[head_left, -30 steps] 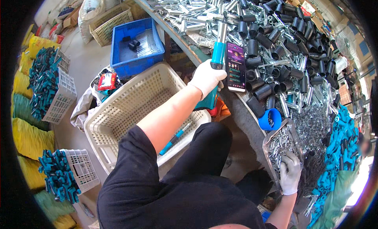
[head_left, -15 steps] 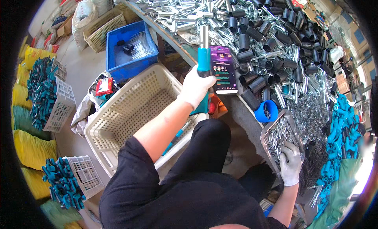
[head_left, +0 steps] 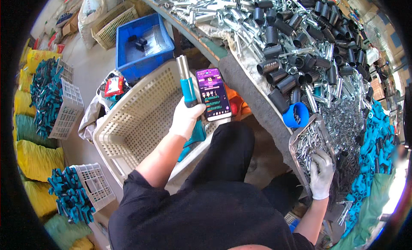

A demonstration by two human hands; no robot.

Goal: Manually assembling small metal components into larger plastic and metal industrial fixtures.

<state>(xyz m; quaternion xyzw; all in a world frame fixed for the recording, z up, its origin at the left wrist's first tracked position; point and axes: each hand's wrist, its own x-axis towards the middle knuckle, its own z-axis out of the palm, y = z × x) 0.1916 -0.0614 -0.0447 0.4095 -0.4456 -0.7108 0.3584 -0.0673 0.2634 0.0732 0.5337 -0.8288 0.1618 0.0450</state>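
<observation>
My left hand [head_left: 185,119], in a white glove, grips a teal-handled tool with a metal tube end [head_left: 185,80], held upright over the cream plastic basket [head_left: 128,121]. A lit smartphone [head_left: 213,94] stands just right of the tool, leaning at the bench edge. Several more teal-handled pieces lie in the basket below the hand. My right hand [head_left: 322,172], also gloved, rests on a metal tray [head_left: 300,140] holding small silver pins at the bench's near edge.
The workbench [head_left: 240,74] carries heaps of silver tubes, black sleeves and a small blue cup [head_left: 295,115]. A blue crate [head_left: 139,44] and white baskets of teal handles [head_left: 64,104] stand on the floor at left. Yellow sacks line the far left.
My left hand has carried the teal-handled tool from the bench top leftward and down over the cream basket. The right hand stays at the tray of pins.
</observation>
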